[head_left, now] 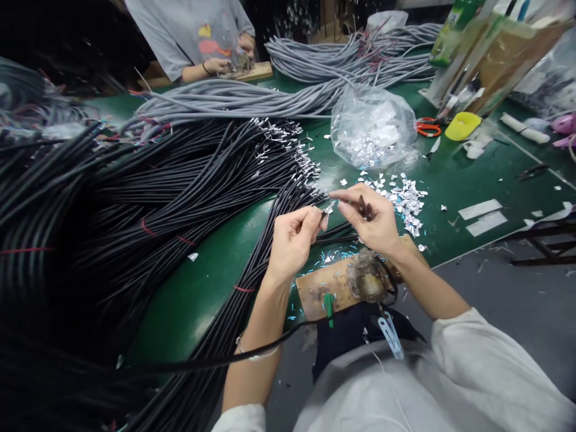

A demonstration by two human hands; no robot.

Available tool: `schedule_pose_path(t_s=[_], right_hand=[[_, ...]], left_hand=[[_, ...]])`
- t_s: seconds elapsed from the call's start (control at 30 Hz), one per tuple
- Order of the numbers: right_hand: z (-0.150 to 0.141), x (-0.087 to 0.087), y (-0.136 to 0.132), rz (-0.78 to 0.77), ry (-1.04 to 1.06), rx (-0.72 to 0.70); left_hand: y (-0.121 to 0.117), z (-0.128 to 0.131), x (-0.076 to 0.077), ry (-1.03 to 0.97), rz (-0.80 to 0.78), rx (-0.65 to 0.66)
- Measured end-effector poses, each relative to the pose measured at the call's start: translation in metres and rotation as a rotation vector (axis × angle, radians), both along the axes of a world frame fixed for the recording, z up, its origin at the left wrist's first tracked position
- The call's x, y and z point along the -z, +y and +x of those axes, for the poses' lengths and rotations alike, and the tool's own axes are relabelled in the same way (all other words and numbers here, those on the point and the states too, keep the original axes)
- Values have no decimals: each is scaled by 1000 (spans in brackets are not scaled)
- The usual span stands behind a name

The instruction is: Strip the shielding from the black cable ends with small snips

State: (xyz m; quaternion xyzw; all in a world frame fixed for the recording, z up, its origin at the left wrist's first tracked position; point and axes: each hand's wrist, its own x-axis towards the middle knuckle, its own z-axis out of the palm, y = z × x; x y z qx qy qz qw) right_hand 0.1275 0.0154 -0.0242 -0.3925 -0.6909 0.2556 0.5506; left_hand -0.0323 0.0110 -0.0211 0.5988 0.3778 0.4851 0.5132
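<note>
My left hand is closed around the end of a black cable, just behind its stripped tip. Shiny foil and a thin bluish wire stick out of that tip. Opposite it, my right hand has its thumb and index finger close to the foil; whether they touch it I cannot tell. A small dark tool, its kind unclear, is tucked under the curled fingers of that hand. A large bundle of black cables with bared silvery ends lies to the left.
Below my hands sits a wooden block with a metal fixture. Foil scraps lie right, near a plastic bag of scraps and orange-handled scissors. Grey cables cross the green table; another person works opposite.
</note>
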Motion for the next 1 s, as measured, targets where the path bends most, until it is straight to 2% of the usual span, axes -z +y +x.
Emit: schedule_pose_path(t_s=[0.13, 0.23, 0.3, 0.37, 0.43, 0.47, 0.53, 0.6, 0.7, 0.77, 0.83, 0.9, 0.93, 1.0], right_hand=[[4, -4, -3, 134, -34, -67], [3, -1, -2, 156, -5, -19], [2, 1, 1, 76, 51, 7], [1, 2, 4, -96, 151, -5], [-1, 2, 5, -250, 240, -20], [-2, 3, 5, -273, 245, 1], [-4, 5, 1, -179, 149, 115], [-5, 8, -4, 30, -39, 215], [-3, 11, -9, 260, -230, 173], [1, 9, -9, 254, -217, 162], [6, 5, -5, 169, -150, 261], [10, 2, 0, 85, -119, 372], [11, 1, 2, 59, -122, 387], [12, 0, 5, 33, -133, 304]], left_hand=[[-1, 0, -1, 18, -60, 35], [-1, 0, -1, 26, -90, 58], [0, 3, -1, 38, -78, 66], [0, 7, 1, 41, -44, 54], [1, 13, 3, 24, -4, 14], [1, 15, 5, 10, 13, -20], [1, 19, 8, 4, 50, -112], [1, 19, 11, 88, 127, -236], [3, 17, 14, 421, 321, -343], [4, 15, 16, 581, 393, -327], [6, 15, 18, 559, 342, -279], [7, 13, 18, 426, 234, -227], [8, 13, 18, 360, 183, -196], [7, 11, 15, 262, 116, -146]])
